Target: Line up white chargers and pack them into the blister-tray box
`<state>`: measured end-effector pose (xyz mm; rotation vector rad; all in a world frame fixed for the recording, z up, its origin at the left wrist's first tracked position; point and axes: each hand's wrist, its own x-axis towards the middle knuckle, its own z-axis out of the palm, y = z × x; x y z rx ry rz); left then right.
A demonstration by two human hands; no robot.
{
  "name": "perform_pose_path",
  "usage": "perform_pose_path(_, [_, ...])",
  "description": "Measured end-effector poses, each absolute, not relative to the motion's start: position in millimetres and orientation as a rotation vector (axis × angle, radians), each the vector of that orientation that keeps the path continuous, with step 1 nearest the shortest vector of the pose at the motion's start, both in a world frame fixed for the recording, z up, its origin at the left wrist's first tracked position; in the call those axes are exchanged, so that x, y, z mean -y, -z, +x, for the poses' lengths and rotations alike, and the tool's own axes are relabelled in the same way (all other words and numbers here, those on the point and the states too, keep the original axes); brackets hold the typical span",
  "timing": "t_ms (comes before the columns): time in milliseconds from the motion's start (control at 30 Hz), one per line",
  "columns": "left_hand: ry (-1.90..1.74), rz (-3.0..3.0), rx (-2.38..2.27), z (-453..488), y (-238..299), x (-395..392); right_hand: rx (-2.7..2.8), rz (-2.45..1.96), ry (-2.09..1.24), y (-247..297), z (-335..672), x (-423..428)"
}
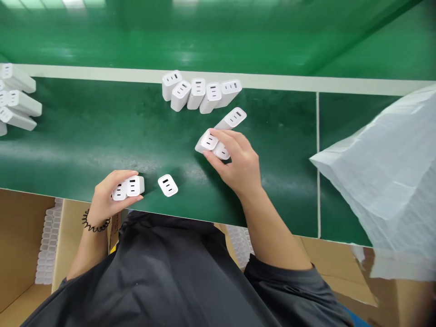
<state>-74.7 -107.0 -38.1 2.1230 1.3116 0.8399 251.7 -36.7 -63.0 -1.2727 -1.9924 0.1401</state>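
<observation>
Near the front edge of the green table, my left hand (pixel 106 195) is closed around two white USB chargers (pixel 133 186) held side by side, their port faces up. A single white charger (pixel 168 185) stands just right of it, ports up. My right hand (pixel 235 159) pinches white chargers (pixel 209 140) between thumb and fingers; two port faces show there, partly covered by the fingers. Right behind those fingers, another charger (pixel 235 117) leans at a slant; I cannot tell whether it touches the hand.
Several white chargers (pixel 196 93) stand in a row near the pale strip (pixel 279 81). More chargers (pixel 23 103) lie at the left edge. A translucent plastic sheet (pixel 384 168) covers the table's right end. Cardboard boxes (pixel 23 236) with clear trays (pixel 49 240) sit below the front edge.
</observation>
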Motion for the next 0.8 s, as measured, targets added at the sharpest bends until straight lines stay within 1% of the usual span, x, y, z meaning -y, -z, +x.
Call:
perform_pose_path(167, [-0.826, 2.13, -1.322, -74.1, 38.7, 107.2, 1.979, -1.257, 0.032, 56.7, 257.4, 40.3])
perform_pose_path(233, [-0.827, 2.139, -1.312, -74.0, 38.4, 107.2, 2.035, -1.13, -0.054, 50.6, 251.7, 46.9])
perform_pose_path(333, [-0.833, 2.152, -1.296, -73.7, 38.1, 106.5, 2.222, -0.891, -0.296, 44.8, 237.6, 56.5])
perform_pose_path(400, [-0.836, 2.164, -1.295, -73.4, 37.8, 106.0, 2.301, -0.809, -0.367, 45.4, 229.6, 60.1])
perform_pose_path(533, [-0.841, 2.182, -1.304, -73.0, 37.3, 105.9, 2.326, -0.832, -0.359, 51.8, 226.1, 59.0])
perform_pose_path(800, [-0.858, 2.185, -1.276, -73.7, 39.9, 105.9, 2.205, -0.931, -0.224, 53.4, 236.2, 50.9])
